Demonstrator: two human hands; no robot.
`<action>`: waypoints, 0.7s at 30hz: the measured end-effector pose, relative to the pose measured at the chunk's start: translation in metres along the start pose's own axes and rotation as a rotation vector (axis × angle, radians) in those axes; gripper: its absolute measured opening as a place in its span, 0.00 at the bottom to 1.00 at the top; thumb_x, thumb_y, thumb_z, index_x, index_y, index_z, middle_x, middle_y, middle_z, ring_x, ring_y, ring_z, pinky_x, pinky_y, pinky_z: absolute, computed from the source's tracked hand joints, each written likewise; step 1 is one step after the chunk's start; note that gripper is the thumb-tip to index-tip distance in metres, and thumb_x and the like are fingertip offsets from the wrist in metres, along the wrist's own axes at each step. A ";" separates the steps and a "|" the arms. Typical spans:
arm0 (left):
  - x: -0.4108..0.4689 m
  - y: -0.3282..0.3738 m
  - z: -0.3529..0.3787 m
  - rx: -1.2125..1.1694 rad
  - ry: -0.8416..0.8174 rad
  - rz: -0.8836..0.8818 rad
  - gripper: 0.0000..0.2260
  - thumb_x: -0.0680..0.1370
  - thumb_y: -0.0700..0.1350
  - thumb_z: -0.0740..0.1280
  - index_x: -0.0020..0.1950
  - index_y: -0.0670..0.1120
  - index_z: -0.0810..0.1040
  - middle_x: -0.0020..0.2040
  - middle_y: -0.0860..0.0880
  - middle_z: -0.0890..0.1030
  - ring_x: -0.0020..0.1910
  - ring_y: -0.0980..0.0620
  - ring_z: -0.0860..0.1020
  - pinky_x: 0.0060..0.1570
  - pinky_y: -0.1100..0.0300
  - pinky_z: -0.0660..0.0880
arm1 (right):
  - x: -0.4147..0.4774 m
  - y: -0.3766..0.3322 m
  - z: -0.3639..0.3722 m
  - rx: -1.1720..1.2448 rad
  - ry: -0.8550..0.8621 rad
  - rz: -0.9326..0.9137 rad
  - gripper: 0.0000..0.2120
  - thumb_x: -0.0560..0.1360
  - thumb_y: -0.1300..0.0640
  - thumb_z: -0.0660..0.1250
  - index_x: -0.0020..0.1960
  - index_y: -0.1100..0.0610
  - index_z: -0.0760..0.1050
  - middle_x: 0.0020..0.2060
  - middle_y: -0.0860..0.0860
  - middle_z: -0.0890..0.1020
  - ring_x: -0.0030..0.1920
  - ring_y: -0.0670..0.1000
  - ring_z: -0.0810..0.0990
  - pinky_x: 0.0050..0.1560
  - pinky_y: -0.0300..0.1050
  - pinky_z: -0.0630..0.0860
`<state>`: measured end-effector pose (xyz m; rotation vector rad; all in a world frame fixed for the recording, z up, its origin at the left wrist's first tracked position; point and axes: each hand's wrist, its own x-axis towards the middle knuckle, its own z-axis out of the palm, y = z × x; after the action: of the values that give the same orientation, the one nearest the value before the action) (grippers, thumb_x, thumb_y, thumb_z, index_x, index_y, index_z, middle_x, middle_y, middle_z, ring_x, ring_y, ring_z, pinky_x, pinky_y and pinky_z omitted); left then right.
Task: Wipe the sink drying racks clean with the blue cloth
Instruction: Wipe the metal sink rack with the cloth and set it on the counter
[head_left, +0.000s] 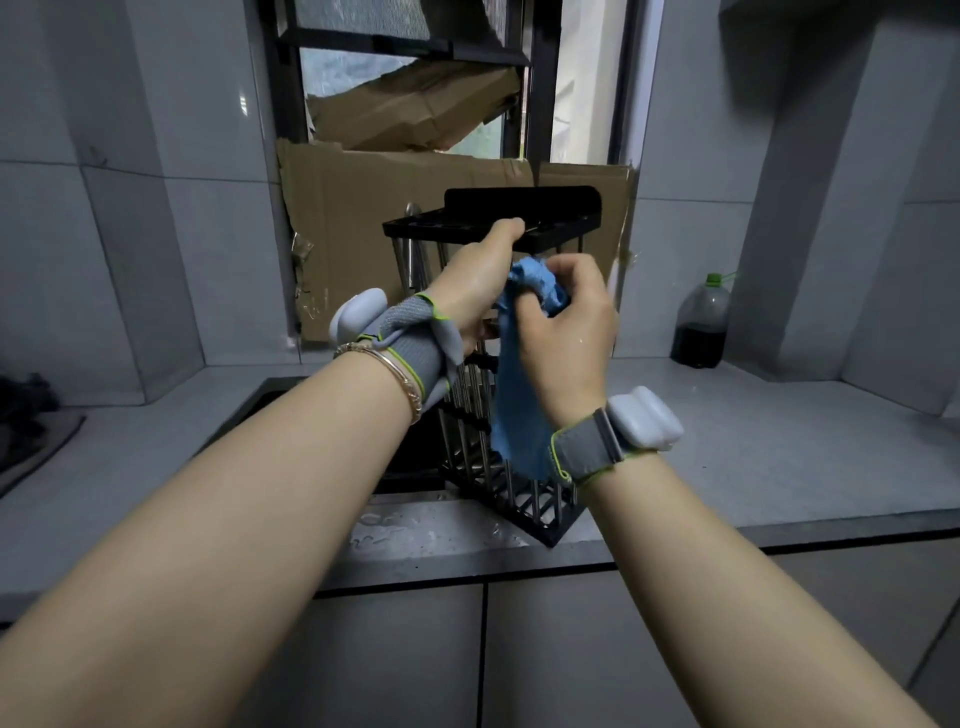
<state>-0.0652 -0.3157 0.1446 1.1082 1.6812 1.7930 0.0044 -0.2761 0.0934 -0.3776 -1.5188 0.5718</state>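
A black drying rack (545, 221) with steel bars stands on end, its lower frame resting on the counter's front edge by the sink. My left hand (475, 283) grips the rack's upper black frame, thumb stretched along its edge. My right hand (566, 332) pinches a bunched blue cloth (514, 400) just below that frame, against the bars. The rest of the cloth hangs down in front of the rack. Both wrists wear grey straps with white sensor units.
The dark sink (311, 415) opens on the left of the rack. Water drops lie on the grey counter (753, 467) in front. A plastic bottle of dark liquid (701, 325) stands at the back right. Cardboard (363, 228) covers the window behind. A dark object (31, 415) lies far left.
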 end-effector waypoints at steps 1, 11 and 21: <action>-0.001 0.000 0.001 -0.003 0.000 -0.008 0.20 0.78 0.58 0.57 0.55 0.43 0.75 0.47 0.44 0.78 0.42 0.46 0.76 0.41 0.58 0.71 | -0.004 0.007 -0.001 -0.020 -0.008 -0.003 0.06 0.70 0.66 0.67 0.46 0.59 0.75 0.34 0.39 0.73 0.35 0.35 0.74 0.37 0.25 0.68; 0.001 -0.005 0.001 0.042 0.032 0.060 0.24 0.78 0.62 0.57 0.56 0.41 0.73 0.41 0.47 0.73 0.40 0.50 0.75 0.39 0.55 0.74 | -0.023 0.038 -0.022 -0.206 -0.145 0.055 0.03 0.71 0.63 0.68 0.42 0.57 0.77 0.37 0.50 0.79 0.40 0.53 0.77 0.44 0.52 0.76; -0.004 0.006 0.006 0.199 -0.035 0.110 0.22 0.80 0.60 0.56 0.35 0.45 0.74 0.31 0.47 0.76 0.29 0.51 0.74 0.34 0.60 0.73 | 0.023 0.011 -0.019 0.029 0.027 0.009 0.04 0.73 0.61 0.65 0.40 0.54 0.74 0.29 0.42 0.74 0.31 0.39 0.71 0.35 0.35 0.68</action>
<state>-0.0572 -0.3158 0.1495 1.3324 1.8416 1.6881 0.0212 -0.2520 0.1051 -0.3684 -1.4820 0.5931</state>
